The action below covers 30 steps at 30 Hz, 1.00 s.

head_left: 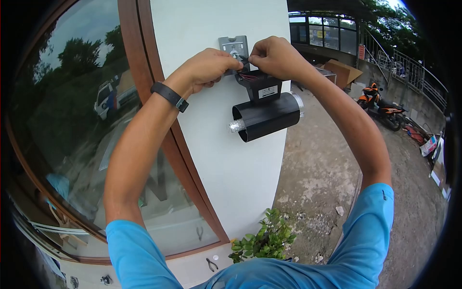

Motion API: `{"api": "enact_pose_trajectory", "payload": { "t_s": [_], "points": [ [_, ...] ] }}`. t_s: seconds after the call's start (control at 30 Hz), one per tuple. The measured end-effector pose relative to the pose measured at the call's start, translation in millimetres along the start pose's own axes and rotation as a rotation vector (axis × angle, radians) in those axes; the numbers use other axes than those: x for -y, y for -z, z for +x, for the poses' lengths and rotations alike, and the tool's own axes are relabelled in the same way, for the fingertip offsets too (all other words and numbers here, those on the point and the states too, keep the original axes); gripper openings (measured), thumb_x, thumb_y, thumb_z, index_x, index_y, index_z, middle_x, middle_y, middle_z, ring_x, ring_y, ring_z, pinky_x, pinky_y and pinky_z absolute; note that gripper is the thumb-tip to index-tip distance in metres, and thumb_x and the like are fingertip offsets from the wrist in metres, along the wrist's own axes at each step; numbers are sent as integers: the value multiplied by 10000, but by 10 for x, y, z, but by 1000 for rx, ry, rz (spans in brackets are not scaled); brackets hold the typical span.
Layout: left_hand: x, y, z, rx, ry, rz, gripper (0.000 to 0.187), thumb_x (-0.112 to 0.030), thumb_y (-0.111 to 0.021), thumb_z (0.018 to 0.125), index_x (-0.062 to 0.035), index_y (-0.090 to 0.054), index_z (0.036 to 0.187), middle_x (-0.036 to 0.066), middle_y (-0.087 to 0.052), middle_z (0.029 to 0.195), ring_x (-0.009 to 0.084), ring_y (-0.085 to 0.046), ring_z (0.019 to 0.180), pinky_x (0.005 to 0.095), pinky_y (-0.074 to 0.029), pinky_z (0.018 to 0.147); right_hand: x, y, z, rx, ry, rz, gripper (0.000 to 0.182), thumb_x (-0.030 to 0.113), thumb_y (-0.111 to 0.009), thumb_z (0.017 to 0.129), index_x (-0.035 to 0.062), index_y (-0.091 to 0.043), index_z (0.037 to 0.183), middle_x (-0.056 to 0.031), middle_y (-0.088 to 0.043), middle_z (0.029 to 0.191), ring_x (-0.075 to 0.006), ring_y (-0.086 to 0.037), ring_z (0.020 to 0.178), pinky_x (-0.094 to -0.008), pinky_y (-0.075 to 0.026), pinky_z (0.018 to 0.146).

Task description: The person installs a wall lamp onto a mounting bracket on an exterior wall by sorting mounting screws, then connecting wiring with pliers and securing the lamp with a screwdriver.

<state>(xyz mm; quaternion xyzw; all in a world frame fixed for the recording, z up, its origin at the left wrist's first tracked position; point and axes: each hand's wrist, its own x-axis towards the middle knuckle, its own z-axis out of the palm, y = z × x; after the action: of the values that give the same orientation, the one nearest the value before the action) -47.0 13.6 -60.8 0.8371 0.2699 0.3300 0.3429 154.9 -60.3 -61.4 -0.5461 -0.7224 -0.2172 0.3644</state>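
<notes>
A grey metal mounting plate [234, 42] is fixed on the white wall, partly covered by my fingers. Just below it hangs a black cylinder-shaped wall light [267, 118], with a labelled box-like base on top and clear bubbly plastic showing at its ends. Thin wires [249, 77], some reddish, come out of the base. My left hand [209, 66] pinches at the wires in front of the plate, fingers closed. Close against it from the right, my right hand [274, 57] is also closed in a pinch; a small dark piece shows between the fingertips, too hidden to name.
A brown-framed glass door [159, 96] stands to my left. Below are a leafy plant [264, 238] and pliers [211, 265] on the pale ledge. To the right lies rough concrete ground [317, 168], with an orange and black motorbike [382, 106] and a cardboard box [341, 72] farther off.
</notes>
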Motion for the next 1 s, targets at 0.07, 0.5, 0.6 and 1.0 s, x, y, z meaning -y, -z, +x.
{"api": "enact_pose_trajectory", "payload": {
  "t_s": [0.07,0.5,0.6,1.0],
  "points": [
    [5,-15,-15,-18,-6,-35,241,-310,-693,932,-77,-708,871,-83,-436,617,37,-330,506,226,-201,443,-22,-46,-17,-50,27,-46,247,204,-687,857,-37,-739,875,-162,-703,730,-247,-661,651,-363,-541,691],
    [-303,-203,414,-208,-95,-143,249,-267,-728,910,-71,-680,764,-55,-459,618,50,-331,517,244,-224,450,26,-131,-40,-93,86,-86,162,106,-627,792,27,-757,849,-200,-709,770,-385,-692,756,-445,-563,772],
    [-345,-215,434,-151,-107,-78,258,-284,-712,920,-70,-682,779,-49,-474,621,48,-372,521,236,-240,449,5,-79,-43,-80,80,-108,171,114,-640,799,27,-766,876,-206,-707,771,-381,-695,752,-441,-565,770],
    [-541,32,445,227,49,-205,408,-428,-521,957,-53,-580,804,-90,-425,568,-26,-275,396,156,-198,354,93,-30,-107,-40,-184,61,249,225,-745,837,-22,-756,869,-188,-697,714,-318,-675,653,-393,-543,683]
  ]
}}
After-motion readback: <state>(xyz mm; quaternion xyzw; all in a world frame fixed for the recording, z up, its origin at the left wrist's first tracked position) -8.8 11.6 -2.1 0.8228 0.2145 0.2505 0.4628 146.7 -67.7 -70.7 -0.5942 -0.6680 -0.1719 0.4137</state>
